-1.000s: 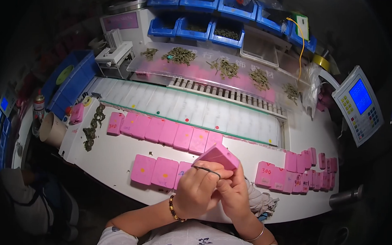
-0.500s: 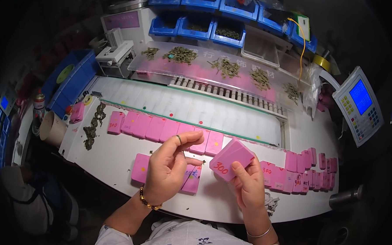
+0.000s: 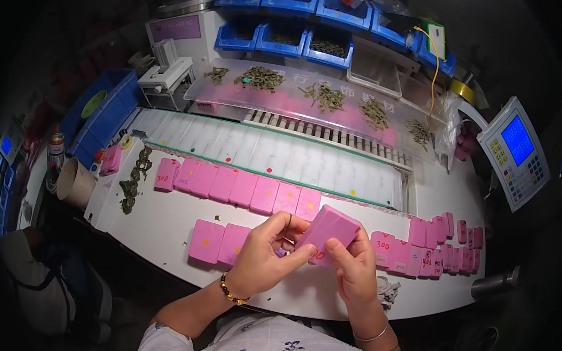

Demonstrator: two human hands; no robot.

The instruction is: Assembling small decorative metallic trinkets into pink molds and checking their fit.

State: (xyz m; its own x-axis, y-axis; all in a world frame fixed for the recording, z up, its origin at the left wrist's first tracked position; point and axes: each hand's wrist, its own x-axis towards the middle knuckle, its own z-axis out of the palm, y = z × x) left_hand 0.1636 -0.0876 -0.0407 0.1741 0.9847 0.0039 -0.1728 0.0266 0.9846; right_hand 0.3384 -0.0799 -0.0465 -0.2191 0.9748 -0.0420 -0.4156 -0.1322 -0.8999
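Observation:
Both my hands are on a pink block that looks like a rubber mould (image 3: 332,229), tilted up above the white table. My right hand (image 3: 354,269) grips its right side, with the thumb over the front face. Closed on the lower left corner is my left hand (image 3: 266,255), its thumb pressed to the block and its fingers partly hidden behind it. Behind my hands stands a row of similar pink moulds (image 3: 231,187). Nearer, beside my left hand, lie more pink moulds (image 3: 206,242), partly covered by that hand.
A belt of white plates (image 3: 250,152) with a green edge runs across behind the row. Dark green pieces lie on a clear shelf (image 3: 278,100) and at the table's left. Blue bins (image 3: 281,37) sit above. To the right are further moulds (image 3: 403,256) and a control panel (image 3: 517,151).
My left hand has come right and down and now takes hold of the mould's corner. The mould has turned slightly in my right hand. The white plates have shifted left.

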